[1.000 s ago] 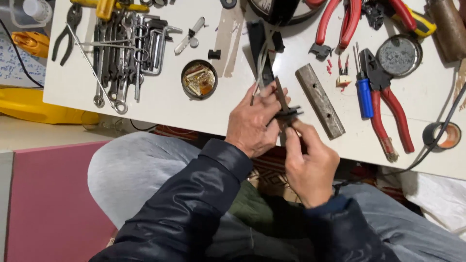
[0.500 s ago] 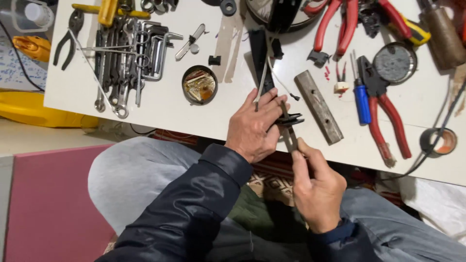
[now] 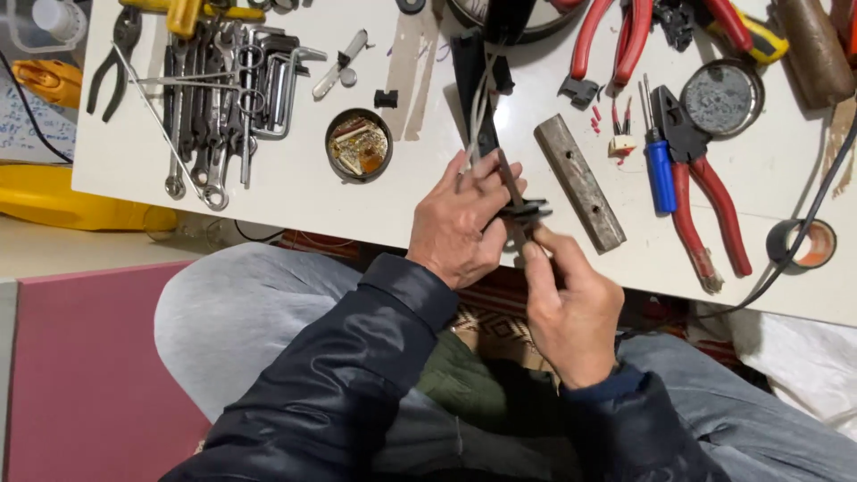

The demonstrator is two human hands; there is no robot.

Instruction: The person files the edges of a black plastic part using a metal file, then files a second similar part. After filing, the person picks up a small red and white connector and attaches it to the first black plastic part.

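Both hands worked at the table's lower edge, frame centre. The left hand was clamped on a small black clip-like part with thin grey wires. The right hand, lower than half a second earlier, pinched a thin dark tool against that part. A grey metal bar lay just right, unmoved.

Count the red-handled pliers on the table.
2: one pair lies right of the blue screwdriver, near the table's front edge; the other pair sits at the top edge, partly cut off. More may be out of frame.
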